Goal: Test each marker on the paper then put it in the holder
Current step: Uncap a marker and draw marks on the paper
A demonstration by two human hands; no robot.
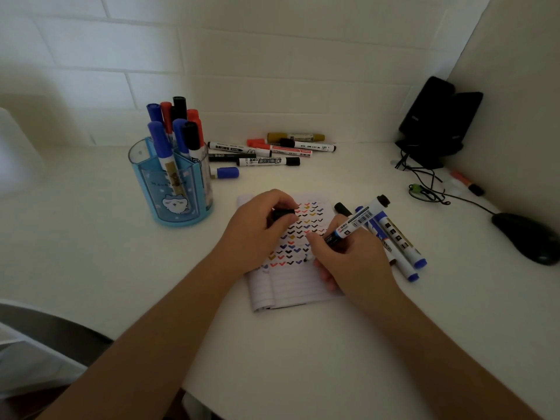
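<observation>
A lined paper (291, 283) with rows of coloured tick marks lies on the white desk (91, 253). My right hand (348, 262) grips a white-barrelled black marker (360, 221), tip down on the paper. My left hand (257, 231) rests on the paper's left part and pinches the marker's black cap (283, 214). A blue holder (174, 189) at the left stands upright with several blue, red and black markers in it. Loose markers (269, 151) lie in a pile behind the paper. Two blue markers (400, 247) and a black one lie right of the paper.
A black stand with cables (436, 125) sits in the back right corner. A black mouse (527, 236) lies at the right edge. An orange marker (466, 183) lies near the right wall. A chair edge (45, 328) shows at lower left.
</observation>
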